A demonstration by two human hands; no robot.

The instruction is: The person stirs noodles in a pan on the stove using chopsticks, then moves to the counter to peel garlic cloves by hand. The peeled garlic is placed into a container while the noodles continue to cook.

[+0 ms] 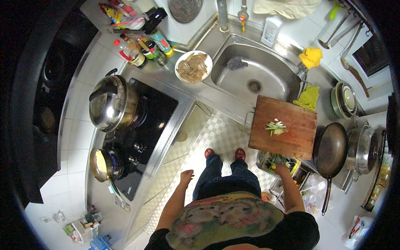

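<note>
My left hand (pixel 187 177) hangs at my side over the floor, fingers loosely apart, with nothing in it. Low on the right, my right hand (pixel 282 169) reaches into a container of green leafy scraps (pixel 271 160) below the counter's edge; its fingertips are lost among them, so its grip is hidden. Just above that hand, a wooden cutting board (pixel 287 141) lies partly over the sink corner. Cut scallion pieces (pixel 276 129) and some whitish bits sit in a small heap on the board.
A plate of raw shrimp (pixel 193 66) stands left of the steel sink (pixel 254 62). On the black cooktop (pixel 156 104) are a lidded steel pot (pixel 112 104) and a small pan (pixel 100 164) with yellowish contents. A dark frying pan (pixel 331 148) rests right of the board.
</note>
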